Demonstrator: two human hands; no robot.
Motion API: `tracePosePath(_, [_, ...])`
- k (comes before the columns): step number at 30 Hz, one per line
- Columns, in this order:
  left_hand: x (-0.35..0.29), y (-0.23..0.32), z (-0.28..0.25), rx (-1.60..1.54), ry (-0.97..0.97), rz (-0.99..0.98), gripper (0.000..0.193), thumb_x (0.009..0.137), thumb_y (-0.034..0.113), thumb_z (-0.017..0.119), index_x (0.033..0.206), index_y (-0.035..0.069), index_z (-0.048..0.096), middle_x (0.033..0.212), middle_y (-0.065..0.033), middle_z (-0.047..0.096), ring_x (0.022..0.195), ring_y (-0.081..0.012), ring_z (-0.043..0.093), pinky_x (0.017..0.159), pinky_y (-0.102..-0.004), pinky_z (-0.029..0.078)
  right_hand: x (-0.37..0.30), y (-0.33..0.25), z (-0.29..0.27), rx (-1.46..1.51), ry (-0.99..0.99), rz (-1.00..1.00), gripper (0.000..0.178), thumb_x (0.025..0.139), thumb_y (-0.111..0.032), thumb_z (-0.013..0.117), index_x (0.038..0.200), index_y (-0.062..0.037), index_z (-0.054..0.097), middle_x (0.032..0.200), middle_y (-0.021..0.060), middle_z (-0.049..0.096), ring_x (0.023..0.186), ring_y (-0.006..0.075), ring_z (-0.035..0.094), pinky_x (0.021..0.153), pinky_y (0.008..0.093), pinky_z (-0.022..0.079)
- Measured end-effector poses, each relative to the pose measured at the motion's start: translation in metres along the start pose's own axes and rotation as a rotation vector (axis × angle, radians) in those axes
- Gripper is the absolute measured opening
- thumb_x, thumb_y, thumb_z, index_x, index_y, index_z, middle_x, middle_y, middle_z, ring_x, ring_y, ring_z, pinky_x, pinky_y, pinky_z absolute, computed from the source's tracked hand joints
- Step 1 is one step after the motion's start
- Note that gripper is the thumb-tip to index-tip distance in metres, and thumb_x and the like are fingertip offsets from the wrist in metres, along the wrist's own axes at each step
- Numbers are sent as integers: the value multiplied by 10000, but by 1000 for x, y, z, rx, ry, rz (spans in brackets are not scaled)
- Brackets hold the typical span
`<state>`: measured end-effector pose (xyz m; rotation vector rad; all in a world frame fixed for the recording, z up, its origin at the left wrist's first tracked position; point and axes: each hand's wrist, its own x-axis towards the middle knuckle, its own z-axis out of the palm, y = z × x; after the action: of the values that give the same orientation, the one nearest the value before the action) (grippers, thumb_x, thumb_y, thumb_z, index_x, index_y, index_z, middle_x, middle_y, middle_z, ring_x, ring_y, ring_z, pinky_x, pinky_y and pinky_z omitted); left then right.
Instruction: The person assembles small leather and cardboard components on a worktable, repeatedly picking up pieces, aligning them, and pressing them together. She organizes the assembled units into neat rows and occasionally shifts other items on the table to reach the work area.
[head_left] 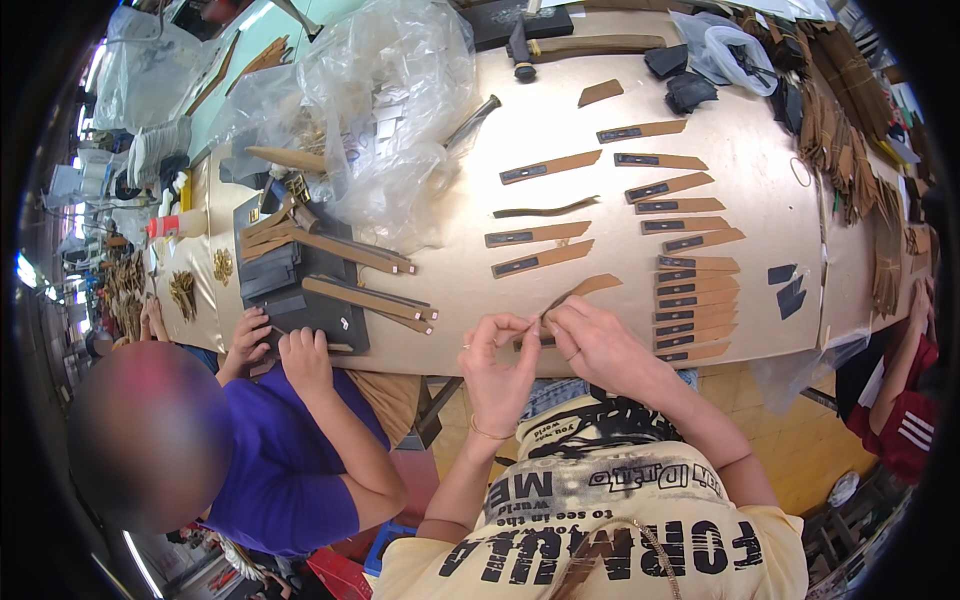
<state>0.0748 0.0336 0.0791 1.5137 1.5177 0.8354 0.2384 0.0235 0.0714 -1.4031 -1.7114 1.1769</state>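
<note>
Close to the table's front edge, my left hand [499, 362] and my right hand [603, 343] pinch a brown leather strip [597, 284] between them. The strip's slanted end sticks out past my right hand; its other end is mostly hidden by my fingers. To the right, a column of brown strips with black patches [697, 299] lies closely lined up. More patched strips [540, 234] are spread beyond my hands. A narrow strip [546, 208], seen on edge, lies among them. Small black pieces [790, 298] rest farther right.
At my left, a person in purple [290, 470] works at a dark board [345, 330] with long brown straps [360, 297]. A hammer [590, 46] and clear plastic bags [390, 100] lie at the back. Bundled brown strips [850, 130] line the right. Another person's red sleeve [905, 440] shows there.
</note>
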Motion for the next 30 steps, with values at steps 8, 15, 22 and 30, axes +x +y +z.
tracePosePath(8, [0, 7, -2, 228, 16, 167, 133, 796, -1, 749, 855, 41, 639, 882, -69, 757, 811, -153, 618, 810, -287, 439, -1, 1, 0, 9, 12, -11, 75, 933, -37, 558, 973, 25, 571, 890, 195, 589, 800, 408, 603, 698, 451, 495])
tracePosePath(15, [0, 7, 0, 197, 24, 121, 128, 798, -1, 749, 845, 38, 636, 860, -66, 752, 799, -151, 611, 818, -282, 434, 2, 3, 3, 32, 36, 29, 60, 925, -22, 552, 953, 25, 577, 866, 196, 591, 773, 412, 606, 676, 449, 496])
tracePosePath(22, [0, 7, -1, 229, 18, 162, 127, 798, -6, 742, 845, 44, 635, 875, -71, 758, 803, -147, 618, 835, -283, 418, 1, 2, 1, -6, 22, -10, 73, 919, -17, 558, 972, 29, 579, 885, 195, 593, 793, 414, 608, 686, 450, 499])
tracePosePath(30, [2, 6, 0, 213, 14, 150, 136, 796, -1, 744, 854, 38, 628, 858, -78, 758, 787, -150, 632, 821, -289, 432, 2, 4, 4, -12, 69, -40, 70, 912, -55, 570, 916, 13, 553, 829, 192, 548, 713, 417, 589, 627, 481, 485])
